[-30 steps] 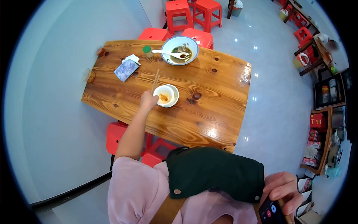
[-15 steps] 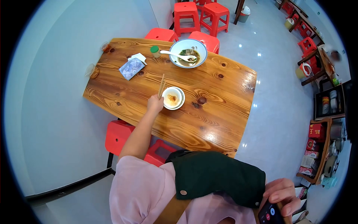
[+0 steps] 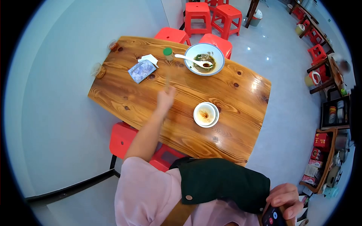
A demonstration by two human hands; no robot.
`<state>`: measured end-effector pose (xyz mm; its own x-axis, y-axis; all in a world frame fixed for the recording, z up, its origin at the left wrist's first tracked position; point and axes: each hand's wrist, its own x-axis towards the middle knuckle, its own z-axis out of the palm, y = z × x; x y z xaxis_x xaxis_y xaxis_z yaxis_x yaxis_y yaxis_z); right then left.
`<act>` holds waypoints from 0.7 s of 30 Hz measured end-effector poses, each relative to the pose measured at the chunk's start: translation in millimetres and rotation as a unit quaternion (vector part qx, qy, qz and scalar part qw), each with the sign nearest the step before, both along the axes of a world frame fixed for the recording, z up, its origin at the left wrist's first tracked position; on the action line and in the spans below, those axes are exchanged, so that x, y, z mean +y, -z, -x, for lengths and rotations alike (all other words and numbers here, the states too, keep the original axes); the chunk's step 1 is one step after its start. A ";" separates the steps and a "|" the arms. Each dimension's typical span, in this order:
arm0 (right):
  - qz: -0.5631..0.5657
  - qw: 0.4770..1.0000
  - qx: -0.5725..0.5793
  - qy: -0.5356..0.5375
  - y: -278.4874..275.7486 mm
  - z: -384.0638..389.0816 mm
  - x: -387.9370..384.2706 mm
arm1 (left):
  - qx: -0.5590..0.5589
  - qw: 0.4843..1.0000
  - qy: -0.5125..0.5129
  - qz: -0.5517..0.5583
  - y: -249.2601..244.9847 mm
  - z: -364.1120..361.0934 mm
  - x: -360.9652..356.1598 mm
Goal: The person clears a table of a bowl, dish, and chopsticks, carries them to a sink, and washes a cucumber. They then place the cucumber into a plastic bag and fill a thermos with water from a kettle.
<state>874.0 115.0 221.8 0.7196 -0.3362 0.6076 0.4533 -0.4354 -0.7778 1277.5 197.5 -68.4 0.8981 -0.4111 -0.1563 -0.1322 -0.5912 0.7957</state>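
My left hand point(image 3: 166, 98) is closed over the left-middle of the wooden table point(image 3: 124, 92), apart from the dishes. A pair of chopsticks point(image 3: 167, 82) sticks up from it, smeared by motion. To its right sits a small white bowl point(image 3: 204, 114) with brownish remains, stacked in a second white dish point(image 3: 216, 119). Farther back, a large blue-rimmed bowl point(image 3: 218, 52) holds leftover broth with greens and a white soup spoon point(image 3: 192, 60). Low at the right, my right hand point(image 3: 285, 199) is wrapped round a phone point(image 3: 274, 217) with a lit screen.
A tissue packet point(image 3: 141, 71), a green-lidded jar point(image 3: 168, 54) and two condiment jars point(image 3: 98, 70) stand toward the table's left and back. Red stools point(image 3: 122, 139) surround the table. A wall point(image 3: 68, 94) borders the left; shelves point(image 3: 320, 158) stand at right.
The stacked small bowls have shifted right and nearer to me. My left hand has come away from them with the chopsticks. The view has turned slightly; my right hand stays on the phone.
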 end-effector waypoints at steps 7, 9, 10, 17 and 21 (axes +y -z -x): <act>0.013 0.996 -0.081 -0.043 -3.3 -62.7 3.2 | 0.131 0.987 -0.081 0.042 -31.2 -138.9 -42.4; 0.045 0.988 -0.143 -0.023 -3.6 -66.2 5.9 | 0.109 0.974 -0.079 0.180 2.9 -158.5 -57.9; 0.012 0.999 -0.040 -0.001 -11.1 -60.4 9.6 | 0.177 0.967 -0.091 0.161 8.8 -163.6 -64.3; -0.035 0.996 0.074 0.020 11.6 -35.9 -3.9 | -0.063 0.995 -0.071 0.004 79.4 -200.1 -67.7; -0.032 0.997 0.063 0.014 12.5 -40.9 -8.8 | -0.008 0.995 -0.096 -0.008 59.2 -183.5 -66.0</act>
<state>914.9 106.2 209.3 0.7790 -0.3922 0.4892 0.3378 -0.3947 -0.8544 1461.0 131.5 -127.6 0.9625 -0.2287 -0.1461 -0.0282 -0.6197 0.7843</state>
